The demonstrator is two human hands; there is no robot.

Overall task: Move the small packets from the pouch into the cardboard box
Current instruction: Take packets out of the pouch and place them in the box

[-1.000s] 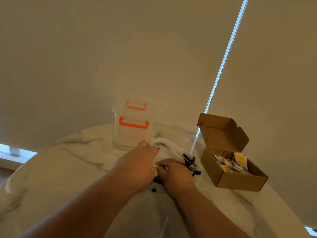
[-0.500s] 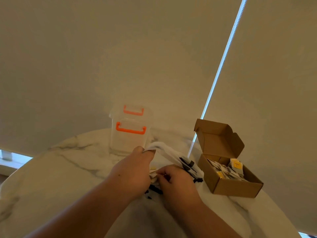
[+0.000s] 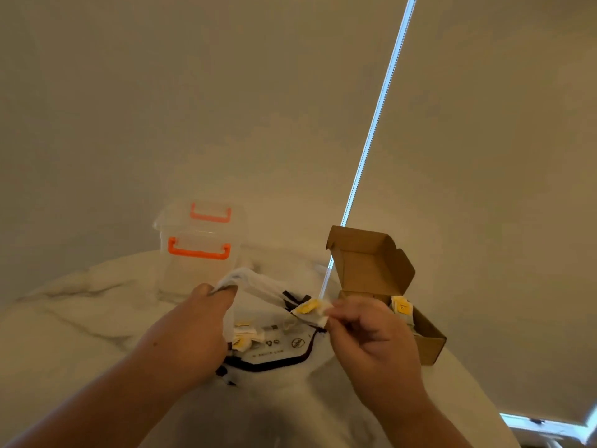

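A clear plastic pouch [image 3: 273, 345] with a dark zip edge lies on the white marble table. My left hand [image 3: 190, 331] pinches its upper lip and holds it open. Small white and yellow packets [image 3: 243, 338] lie inside the pouch. My right hand [image 3: 368, 337] is raised just right of the pouch and pinches a small packet [image 3: 309, 310] with a yellow label. The open cardboard box [image 3: 429, 341] stands right behind that hand, lid flap upright, with more packets [image 3: 401, 308] in it.
A clear plastic container [image 3: 197, 273] with orange handles stands at the back of the table [image 3: 80, 318], just beyond my left hand. A bead chain [image 3: 371, 140] hangs from the roller blind down behind the box. The table edge curves at right.
My right hand has come out of the pouch holding a packet and moved up and right toward the box. The left hand still holds the pouch lip. The view tilted up.
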